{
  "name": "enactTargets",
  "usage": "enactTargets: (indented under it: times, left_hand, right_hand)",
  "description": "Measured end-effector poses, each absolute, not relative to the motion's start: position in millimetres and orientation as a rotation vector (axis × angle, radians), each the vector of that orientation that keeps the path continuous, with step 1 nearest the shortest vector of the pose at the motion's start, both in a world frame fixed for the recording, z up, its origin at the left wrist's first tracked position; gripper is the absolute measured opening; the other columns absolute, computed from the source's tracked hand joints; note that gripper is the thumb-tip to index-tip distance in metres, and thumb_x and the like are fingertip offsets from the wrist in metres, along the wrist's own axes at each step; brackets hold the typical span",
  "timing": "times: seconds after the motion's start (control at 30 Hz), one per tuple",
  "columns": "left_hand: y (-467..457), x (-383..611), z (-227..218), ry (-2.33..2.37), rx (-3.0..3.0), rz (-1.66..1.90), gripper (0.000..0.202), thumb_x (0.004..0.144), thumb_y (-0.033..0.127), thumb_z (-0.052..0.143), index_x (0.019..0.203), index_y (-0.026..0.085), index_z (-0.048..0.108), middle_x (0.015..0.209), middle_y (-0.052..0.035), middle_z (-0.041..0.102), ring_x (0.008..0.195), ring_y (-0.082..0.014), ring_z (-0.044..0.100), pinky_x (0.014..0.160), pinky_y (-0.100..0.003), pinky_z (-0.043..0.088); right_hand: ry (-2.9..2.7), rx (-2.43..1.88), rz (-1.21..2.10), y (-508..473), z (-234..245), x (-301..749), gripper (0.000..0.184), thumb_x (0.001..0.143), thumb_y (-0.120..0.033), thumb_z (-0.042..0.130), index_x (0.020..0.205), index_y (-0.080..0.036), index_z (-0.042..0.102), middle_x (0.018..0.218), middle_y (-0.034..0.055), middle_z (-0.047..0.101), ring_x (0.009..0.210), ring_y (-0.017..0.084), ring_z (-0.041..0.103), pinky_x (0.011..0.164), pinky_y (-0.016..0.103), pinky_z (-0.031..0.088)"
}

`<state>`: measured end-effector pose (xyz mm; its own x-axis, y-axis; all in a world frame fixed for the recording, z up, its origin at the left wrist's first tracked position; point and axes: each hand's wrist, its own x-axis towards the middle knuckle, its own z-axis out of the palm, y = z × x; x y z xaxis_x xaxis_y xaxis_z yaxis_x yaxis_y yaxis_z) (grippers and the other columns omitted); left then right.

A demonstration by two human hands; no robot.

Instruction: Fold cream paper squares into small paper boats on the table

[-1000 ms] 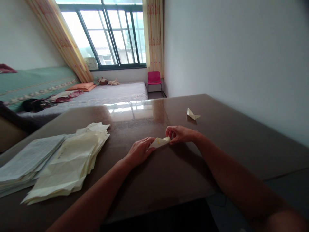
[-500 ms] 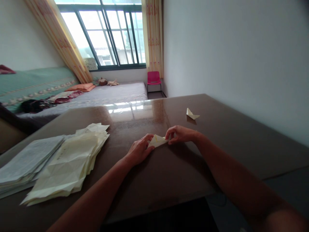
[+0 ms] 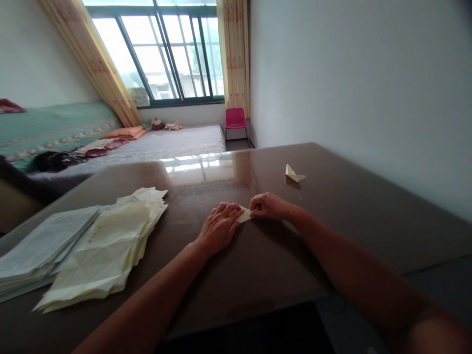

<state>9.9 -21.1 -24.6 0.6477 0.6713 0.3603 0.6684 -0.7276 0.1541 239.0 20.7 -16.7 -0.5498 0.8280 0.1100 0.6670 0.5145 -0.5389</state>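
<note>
A small folded piece of cream paper (image 3: 245, 215) lies on the table in front of me, mostly covered by my hands. Over its left part, my left hand (image 3: 220, 226) rests palm down, fingers laid flat across the paper and thumb along the near edge. My right hand (image 3: 272, 206) pinches the paper's right end between thumb and curled fingers. Farther back to the right stands a folded paper boat (image 3: 294, 174), apart from both hands.
On the brown glossy table (image 3: 236, 275), a stack of creased cream sheets (image 3: 110, 246) lies at the left, beside a pile of greyish printed papers (image 3: 44, 241). Beyond the table are a bed (image 3: 184, 140) and a pink chair (image 3: 235, 118). A wall (image 3: 354, 88) runs along the right.
My left hand has slid right and flattened over the folded paper, covering more of it. My right hand has shifted slightly left, still pinching the paper's end.
</note>
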Motion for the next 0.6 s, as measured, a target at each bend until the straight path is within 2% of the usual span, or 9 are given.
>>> enactTargets:
  times: [0.13, 0.3, 0.43, 0.6]
  left_hand:
    - [-20, 14, -27, 1.17, 2.786, 0.619, 0.034, 0.09, 0.024, 0.043, 0.122, 0.027, 0.055, 0.112, -0.004, 0.057, 0.102, -0.0217, 0.048, 0.092, -0.037, 0.044]
    - [-19, 13, -30, 1.173, 2.767, 0.583, 0.03, 0.092, 0.025, 0.041, 0.117, 0.027, 0.058, 0.107, -0.0038, 0.056, 0.1, -0.0205, 0.05, 0.085, -0.033, 0.046]
    - [-21, 14, -30, 1.189, 2.785, 0.571, 0.028, 0.093, 0.027, 0.039, 0.113, 0.028, 0.06, 0.106, -0.0028, 0.057, 0.099, -0.0196, 0.05, 0.082, -0.031, 0.047]
    - [-21, 14, -29, 1.222, 2.807, 0.534, 0.029, 0.094, 0.03, 0.039, 0.114, 0.03, 0.059, 0.107, -0.0018, 0.058, 0.099, -0.0197, 0.05, 0.08, -0.031, 0.048]
  right_hand:
    - [-2.399, -1.223, 0.687, 20, -18, 239, 0.015, 0.071, -0.025, 0.066, 0.083, -0.016, 0.067, 0.074, 0.0005, 0.064, 0.066, 0.012, 0.056, 0.059, 0.022, 0.038]
    - [-2.278, -1.218, 0.923, 22, -17, 246, 0.041, 0.063, -0.028, 0.074, 0.098, -0.016, 0.057, 0.082, 0.0004, 0.062, 0.07, 0.013, 0.058, 0.06, 0.022, 0.043]
    - [-2.311, -1.165, 1.03, 21, -10, 248, 0.033, 0.063, -0.026, 0.073, 0.091, -0.015, 0.059, 0.078, -0.0005, 0.062, 0.071, 0.013, 0.058, 0.062, 0.022, 0.045]
    - [-2.379, -1.115, 0.937, 17, -5, 247, 0.023, 0.066, -0.021, 0.069, 0.087, -0.015, 0.064, 0.075, -0.0006, 0.062, 0.07, 0.013, 0.057, 0.061, 0.021, 0.042]
